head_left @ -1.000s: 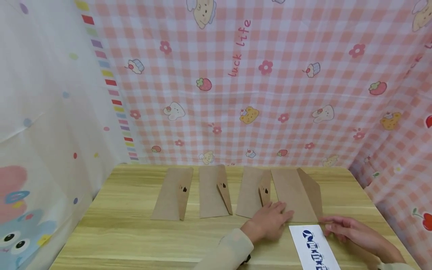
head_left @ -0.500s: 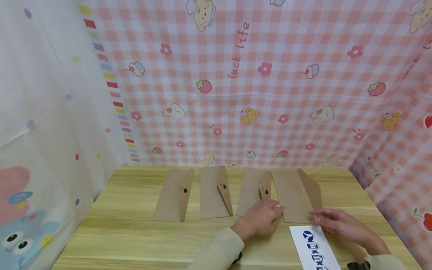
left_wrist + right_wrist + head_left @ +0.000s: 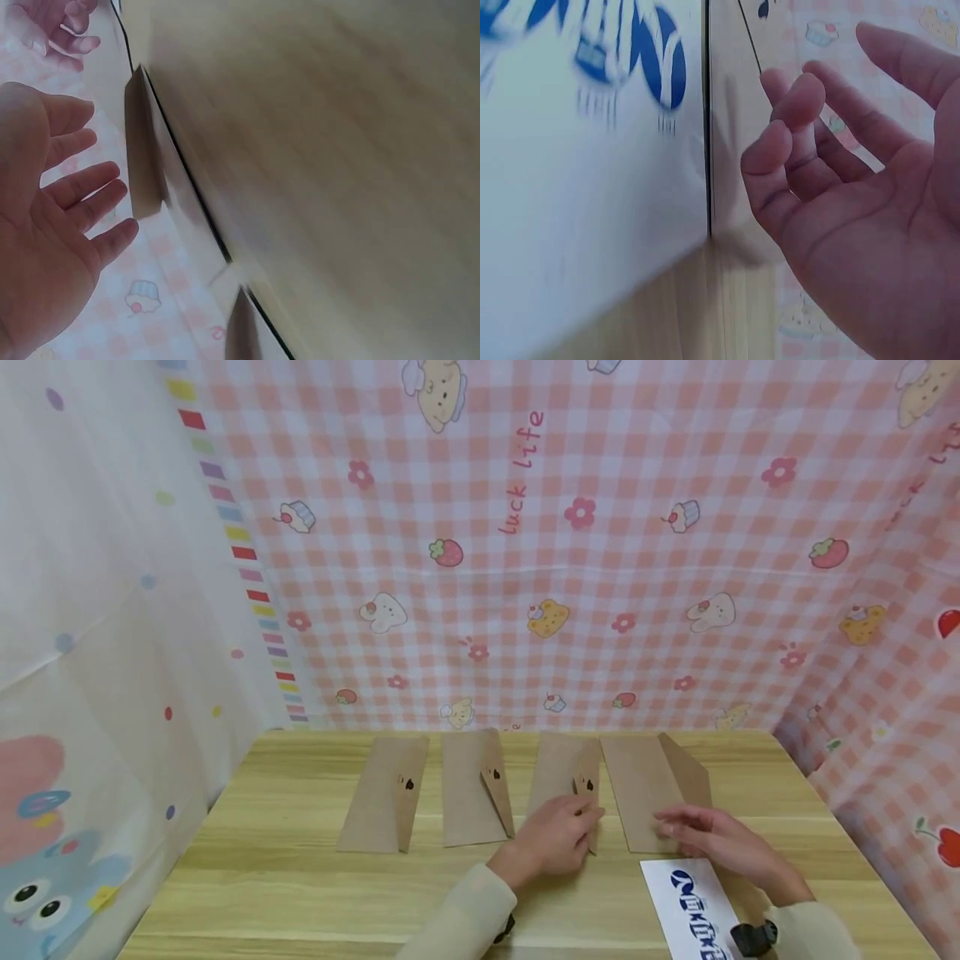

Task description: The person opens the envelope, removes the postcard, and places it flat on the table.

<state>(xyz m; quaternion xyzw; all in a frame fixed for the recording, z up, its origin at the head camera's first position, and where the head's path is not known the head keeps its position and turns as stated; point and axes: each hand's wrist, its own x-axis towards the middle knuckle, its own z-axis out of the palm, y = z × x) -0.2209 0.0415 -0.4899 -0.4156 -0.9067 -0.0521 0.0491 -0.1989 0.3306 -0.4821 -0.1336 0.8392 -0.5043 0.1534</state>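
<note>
My left hand (image 3: 551,837) is over the lower part of a brown kraft envelope (image 3: 555,764), hiding its near edge. The left wrist view shows that hand (image 3: 56,202) with fingers loosely spread and nothing in it. My right hand (image 3: 712,839) hovers over the near part of the rightmost envelope (image 3: 637,793), whose pointed flap (image 3: 690,772) lies unfolded to the right. In the right wrist view the right hand's fingers (image 3: 780,142) are loosely bent and hold nothing. A white sheet with blue print (image 3: 686,902) lies just below, partly behind the right wrist.
Two more brown envelopes, one at the far left (image 3: 371,802) and one beside it (image 3: 468,793), lie in the row with flaps folded over. A wooden table (image 3: 300,902) carries everything. Behind it hangs a pink checked cloth (image 3: 495,610); a white cloth (image 3: 97,635) hangs at the left.
Both hands have moved left: the left hand from the gap beside the rightmost envelope onto its neighbour, the right hand from that rightmost envelope's lower right corner to over its near part.
</note>
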